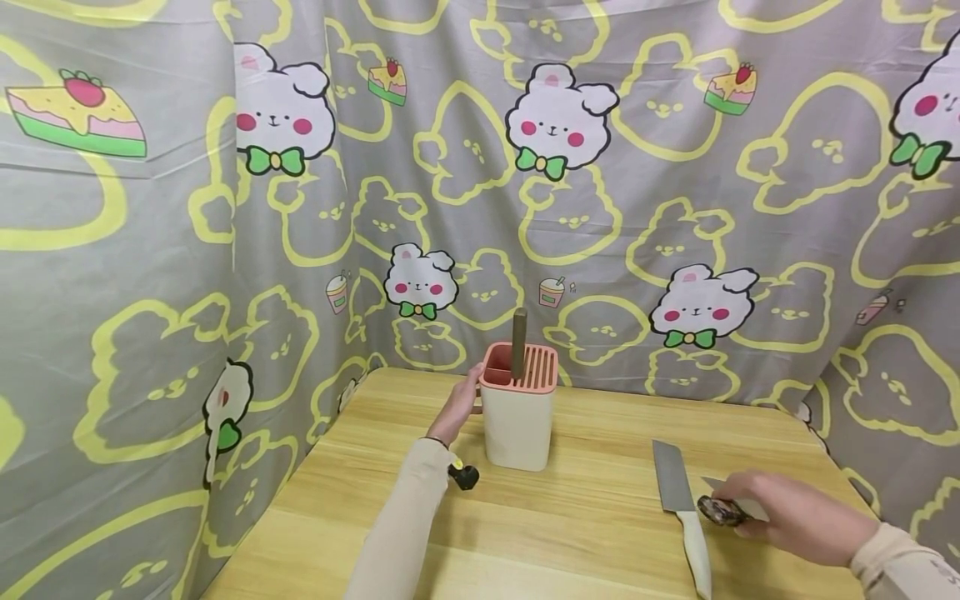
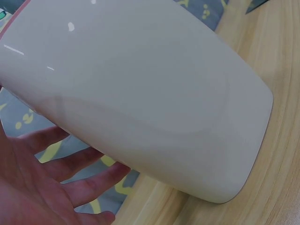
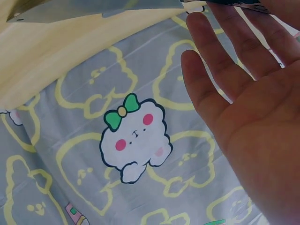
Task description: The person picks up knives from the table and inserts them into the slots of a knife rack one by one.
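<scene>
A cream knife holder (image 1: 517, 429) with a pink slotted top stands upright on the table. A brown handle (image 1: 519, 342) sticks up from its top. My left hand (image 1: 459, 408) touches the holder's left side; in the left wrist view its fingers (image 2: 89, 183) lie mostly straight along the white wall (image 2: 154, 84). At the right, my right hand (image 1: 795, 512) pinches a knife by its dark mottled handle (image 1: 722, 510). Part of its blade (image 3: 93, 13) crosses the top of the right wrist view. Beside that hand lies a cleaver (image 1: 672, 475) with a pale handle (image 1: 696, 550).
The wooden table (image 1: 585, 533) runs back to a grey curtain (image 1: 480, 225) with cartoon bears, which hangs behind and along both sides. A small black device (image 1: 465, 477) sits at my left wrist.
</scene>
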The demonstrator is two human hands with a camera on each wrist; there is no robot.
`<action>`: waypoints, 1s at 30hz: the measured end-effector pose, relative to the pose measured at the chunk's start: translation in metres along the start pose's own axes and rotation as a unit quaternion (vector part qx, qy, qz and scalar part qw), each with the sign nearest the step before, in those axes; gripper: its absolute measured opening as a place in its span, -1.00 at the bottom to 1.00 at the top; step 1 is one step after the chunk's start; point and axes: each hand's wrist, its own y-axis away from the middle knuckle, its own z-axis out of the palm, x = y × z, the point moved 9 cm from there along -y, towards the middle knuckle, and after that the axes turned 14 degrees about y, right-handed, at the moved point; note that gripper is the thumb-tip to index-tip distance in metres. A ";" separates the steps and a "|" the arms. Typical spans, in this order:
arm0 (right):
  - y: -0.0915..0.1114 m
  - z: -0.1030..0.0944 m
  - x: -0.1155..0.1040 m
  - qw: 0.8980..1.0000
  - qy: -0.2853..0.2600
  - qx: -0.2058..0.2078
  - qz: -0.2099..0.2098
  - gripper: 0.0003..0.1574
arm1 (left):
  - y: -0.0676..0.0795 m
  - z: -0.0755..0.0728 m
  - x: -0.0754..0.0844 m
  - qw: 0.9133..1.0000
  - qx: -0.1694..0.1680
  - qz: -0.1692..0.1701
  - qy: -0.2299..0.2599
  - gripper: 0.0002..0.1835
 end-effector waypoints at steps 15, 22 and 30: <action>0.000 -0.011 0.017 0.996 -0.036 -0.055 0.064 -0.61 | 0.000 -0.001 -0.001 1.000 -0.002 -0.005 0.000 -0.25; 0.000 -0.020 0.024 0.995 -0.023 -0.049 0.081 -0.64 | 0.000 -0.001 -0.003 1.000 -0.001 -0.004 -0.004 -0.22; -0.002 -0.030 0.027 0.995 0.000 -0.039 0.096 -0.72 | -0.001 0.000 -0.001 1.000 -0.003 0.002 -0.008 -0.30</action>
